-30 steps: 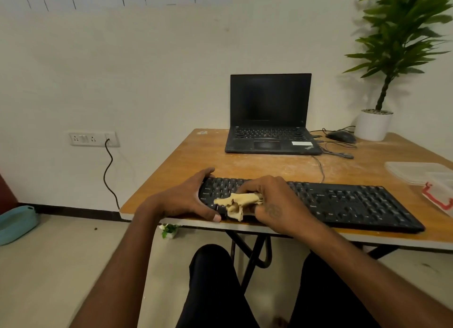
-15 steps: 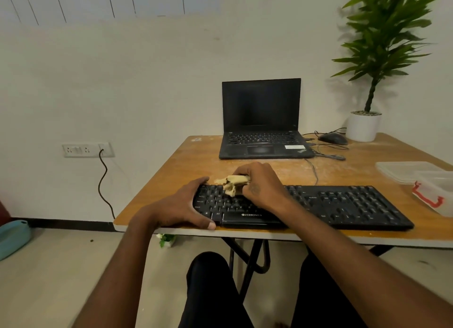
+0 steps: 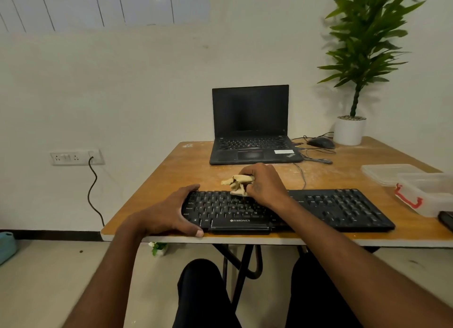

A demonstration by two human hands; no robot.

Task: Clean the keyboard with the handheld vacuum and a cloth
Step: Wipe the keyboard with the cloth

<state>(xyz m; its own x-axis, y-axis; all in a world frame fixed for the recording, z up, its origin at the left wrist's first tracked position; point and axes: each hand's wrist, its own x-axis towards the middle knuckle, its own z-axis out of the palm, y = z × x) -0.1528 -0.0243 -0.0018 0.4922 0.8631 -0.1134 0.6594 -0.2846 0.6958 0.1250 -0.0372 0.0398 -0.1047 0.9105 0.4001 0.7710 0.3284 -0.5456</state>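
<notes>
A black keyboard [image 3: 338, 209] lies along the front edge of the wooden table [image 3: 186, 166]. My left hand [image 3: 171, 212] grips its left end, thumb on the near edge and fingers over the far edge. My right hand [image 3: 266, 184] holds a crumpled beige cloth [image 3: 236, 184] against the keyboard's top key rows, left of centre. No handheld vacuum is in view.
An open black laptop [image 3: 250, 129] stands behind the keyboard, with a mouse [image 3: 320, 142], cables and a potted plant [image 3: 349, 131] to its right. Clear plastic boxes [image 3: 426, 193] with a red clasp sit at the right edge, a dark object [image 3: 446, 220] beside them.
My right hand has carried the cloth from the keyboard's near edge up to its top rows. The left hand has kept its grip on the left end.
</notes>
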